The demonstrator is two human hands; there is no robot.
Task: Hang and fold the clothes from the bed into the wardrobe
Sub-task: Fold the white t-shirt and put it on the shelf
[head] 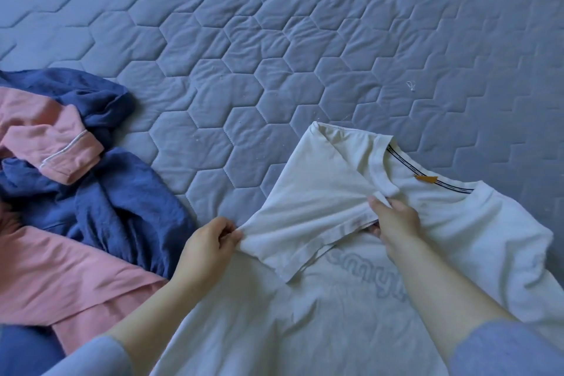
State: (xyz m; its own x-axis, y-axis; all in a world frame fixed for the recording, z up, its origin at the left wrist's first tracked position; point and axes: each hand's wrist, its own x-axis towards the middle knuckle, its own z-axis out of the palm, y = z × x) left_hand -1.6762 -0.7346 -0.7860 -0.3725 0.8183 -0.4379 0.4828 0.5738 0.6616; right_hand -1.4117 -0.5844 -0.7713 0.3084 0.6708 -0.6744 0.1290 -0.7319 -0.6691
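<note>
A white T-shirt (335,308) with pale grey lettering lies spread on the bed, its collar with a dark striped tape and an orange tag toward the upper right. One sleeve (317,201) is folded in over the chest. My left hand (210,250) pinches that sleeve's corner at its left edge. My right hand (396,223) grips the sleeve's hem close to the collar. The wardrobe is out of view.
A heap of clothes lies at the left: a dark blue garment (122,198) tangled with a pink one (55,137) that has white piping on its cuff. The grey-blue quilted bed cover (274,40) stretches away beyond the shirt. A small white thread loop (411,86) lies on it.
</note>
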